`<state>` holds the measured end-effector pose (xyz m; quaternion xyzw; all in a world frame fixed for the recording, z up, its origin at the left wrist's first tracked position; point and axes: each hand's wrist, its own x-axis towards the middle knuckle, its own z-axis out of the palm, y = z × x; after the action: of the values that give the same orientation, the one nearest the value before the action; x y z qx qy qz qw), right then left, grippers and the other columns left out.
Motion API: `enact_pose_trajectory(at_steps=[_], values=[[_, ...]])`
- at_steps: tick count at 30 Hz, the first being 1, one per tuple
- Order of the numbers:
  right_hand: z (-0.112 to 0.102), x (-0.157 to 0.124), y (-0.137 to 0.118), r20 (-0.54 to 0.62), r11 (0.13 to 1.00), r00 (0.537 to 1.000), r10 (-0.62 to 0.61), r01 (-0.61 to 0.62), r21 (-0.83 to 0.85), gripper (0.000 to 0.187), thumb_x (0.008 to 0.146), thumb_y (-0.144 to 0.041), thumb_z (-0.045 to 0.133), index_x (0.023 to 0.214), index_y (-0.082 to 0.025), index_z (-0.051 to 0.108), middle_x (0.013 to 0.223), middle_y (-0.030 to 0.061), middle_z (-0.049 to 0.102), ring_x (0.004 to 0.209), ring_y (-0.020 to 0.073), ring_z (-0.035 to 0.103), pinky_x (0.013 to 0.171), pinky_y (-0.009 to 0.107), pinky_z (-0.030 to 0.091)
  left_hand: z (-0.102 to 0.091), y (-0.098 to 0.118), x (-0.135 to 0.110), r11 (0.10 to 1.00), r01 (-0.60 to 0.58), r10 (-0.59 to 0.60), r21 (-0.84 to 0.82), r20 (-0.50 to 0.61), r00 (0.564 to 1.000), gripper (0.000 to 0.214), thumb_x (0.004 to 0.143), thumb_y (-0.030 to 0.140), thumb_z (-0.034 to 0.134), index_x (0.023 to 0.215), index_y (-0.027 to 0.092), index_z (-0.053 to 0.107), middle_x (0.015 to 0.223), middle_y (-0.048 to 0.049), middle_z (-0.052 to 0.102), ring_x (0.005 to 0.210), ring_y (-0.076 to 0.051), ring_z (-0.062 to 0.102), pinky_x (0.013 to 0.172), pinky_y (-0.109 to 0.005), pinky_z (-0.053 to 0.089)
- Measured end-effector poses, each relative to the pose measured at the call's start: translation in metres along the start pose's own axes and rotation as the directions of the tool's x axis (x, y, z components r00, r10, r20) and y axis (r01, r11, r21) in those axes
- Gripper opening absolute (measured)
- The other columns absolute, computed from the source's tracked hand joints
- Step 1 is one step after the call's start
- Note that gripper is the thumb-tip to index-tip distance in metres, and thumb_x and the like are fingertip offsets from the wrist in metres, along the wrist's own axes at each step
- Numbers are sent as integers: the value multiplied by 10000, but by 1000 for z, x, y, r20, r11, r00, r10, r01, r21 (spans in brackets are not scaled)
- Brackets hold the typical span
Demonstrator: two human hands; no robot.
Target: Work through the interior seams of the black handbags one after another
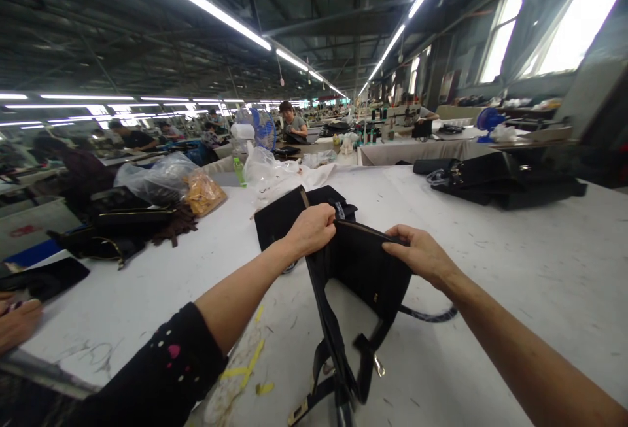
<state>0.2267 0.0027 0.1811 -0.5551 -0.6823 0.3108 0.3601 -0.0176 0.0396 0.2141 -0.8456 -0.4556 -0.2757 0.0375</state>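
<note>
A black handbag (pixel 363 260) hangs between my two hands over the white table, its panels spread apart. My left hand (pixel 314 227) is closed on the top edge at the bag's left corner. At the right end of the same edge, my right hand (pixel 417 252) pinches the rim between thumb and fingers. Straps with metal clasps dangle from the lower part, and a wrapped handle (pixel 432 314) sticks out to the right. Just behind my left hand lies another black bag piece (pixel 279 214), partly covered by that hand.
Black bags (pixel 510 178) lie at the back right of the table (pixel 490 270). More black bags (pixel 132 218) and plastic-wrapped bundles (pixel 203 191) are piled at left. A green bottle (pixel 239 170) and blue fan (pixel 263 129) stand behind. Another person's hand (pixel 19 322) shows at the left edge.
</note>
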Motion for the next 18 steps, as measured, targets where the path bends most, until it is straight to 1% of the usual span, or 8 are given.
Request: enact_pose_trajectory(at_steps=[2,4,7,9,12,15,18], values=[[0,4,-3,8,1000,1000,10,-9,-29,188,756,-371,601,835,-208,646,700,-8,666,590,136,575,538,244,415,1,-1,0,1000,6,-6,12,-6,1000,144,671,100,475,603,190,386,665,0,508,614,-134,470,562,-269,319],[-1,7,-8,5,996,1000,5,-4,-94,201,749,-391,606,795,-200,649,659,-7,647,574,134,556,526,245,398,1,-2,-1,1000,16,-15,24,-10,1000,136,680,110,485,607,190,403,667,0,520,619,-138,482,561,-270,320],[-1,10,-16,-2,981,1000,-17,16,-194,186,742,-380,609,742,-198,649,606,-16,614,564,130,530,527,246,380,1,-3,-2,999,33,-33,37,-12,999,123,692,132,509,609,187,437,670,-2,542,627,-143,500,559,-271,322],[-2,11,-20,0,974,1000,-16,15,-224,169,741,-366,608,728,-201,645,591,-21,604,560,128,522,526,246,372,-1,-3,-3,998,49,-49,26,-17,999,98,695,147,528,623,186,475,676,-2,563,636,-147,515,564,-267,337],[-2,9,-23,1,974,1000,4,-4,-226,161,743,-362,607,730,-205,641,581,-27,596,552,125,517,524,244,367,-2,-3,-5,999,39,-39,-18,-20,999,63,671,128,540,688,188,544,712,0,601,667,-151,544,592,-263,376],[-2,7,-22,1,978,1000,15,-14,-210,170,747,-371,606,739,-203,634,575,-29,590,538,121,509,521,242,364,-3,-2,-6,999,7,-7,-45,-3,1000,165,634,79,512,732,188,587,766,-9,625,714,-162,566,643,-273,415],[-1,6,-20,11,983,1000,11,-9,-182,180,754,-379,597,752,-202,631,599,-25,605,546,123,516,522,241,367,-3,-1,-8,998,10,-10,-57,-5,1000,239,632,54,481,787,191,601,836,-19,635,778,-174,585,691,-285,443]])
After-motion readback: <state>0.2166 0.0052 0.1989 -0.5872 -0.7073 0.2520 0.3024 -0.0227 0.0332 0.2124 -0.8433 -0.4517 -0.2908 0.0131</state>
